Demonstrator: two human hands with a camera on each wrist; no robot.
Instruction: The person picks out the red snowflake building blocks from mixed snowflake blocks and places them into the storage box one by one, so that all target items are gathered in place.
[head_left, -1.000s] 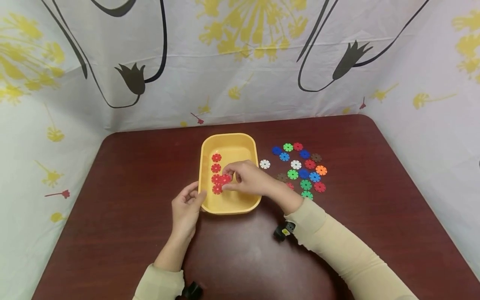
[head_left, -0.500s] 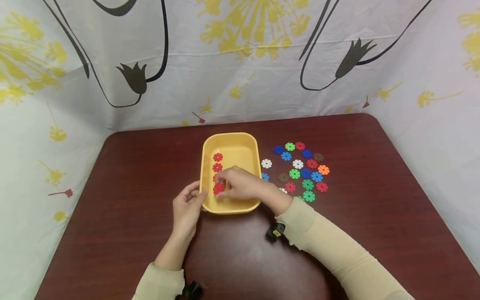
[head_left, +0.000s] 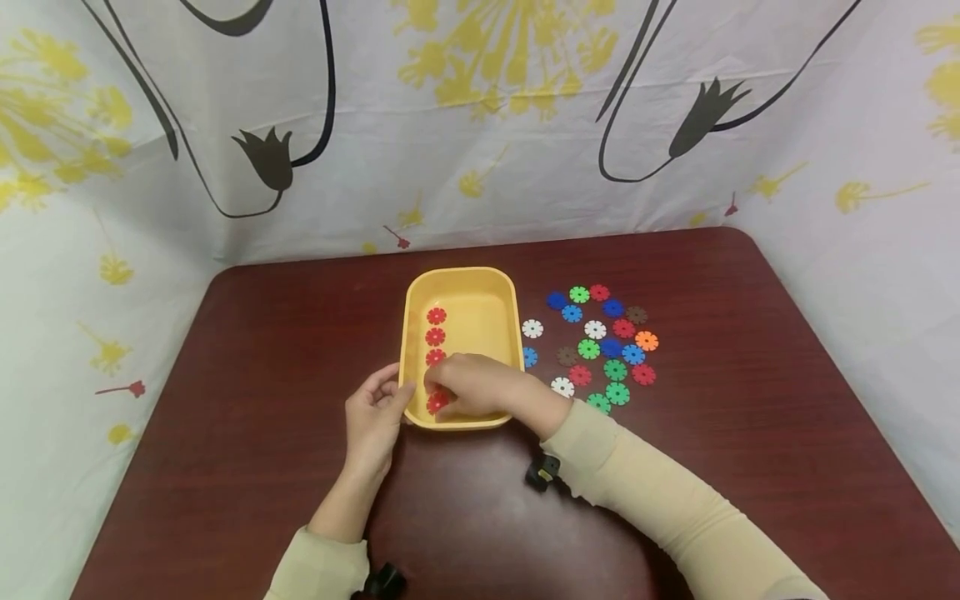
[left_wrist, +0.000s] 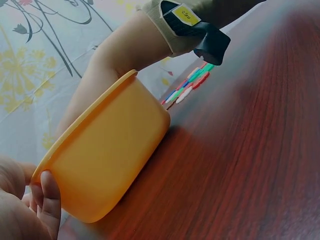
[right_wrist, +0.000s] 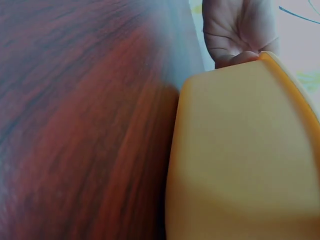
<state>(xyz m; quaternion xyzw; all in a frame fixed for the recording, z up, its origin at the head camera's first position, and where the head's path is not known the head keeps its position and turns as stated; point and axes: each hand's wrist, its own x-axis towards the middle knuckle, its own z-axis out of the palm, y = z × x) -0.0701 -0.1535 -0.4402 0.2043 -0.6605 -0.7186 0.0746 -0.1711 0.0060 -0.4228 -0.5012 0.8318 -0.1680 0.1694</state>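
A yellow plastic tray stands on the table with a column of small red notched discs along its left side. My left hand grips the tray's left rim, thumb inside and fingers behind the outer wall; in the left wrist view its fingers lie against that wall. My right hand reaches over the right side into the tray, pinching a red snowflake disc low at the near end of the column. Part of the column is hidden under this hand. The right wrist view shows mostly the tray's outer wall.
Right of the tray, several loose notched discs in blue, green, white, red, brown and orange lie scattered on the dark red table. A white patterned cloth hangs behind the table. Each wrist carries a black camera.
My right hand has moved left and toward the near end of the tray with a red disc, uncovering the discs higher in the column. My left hand keeps its grip on the rim.
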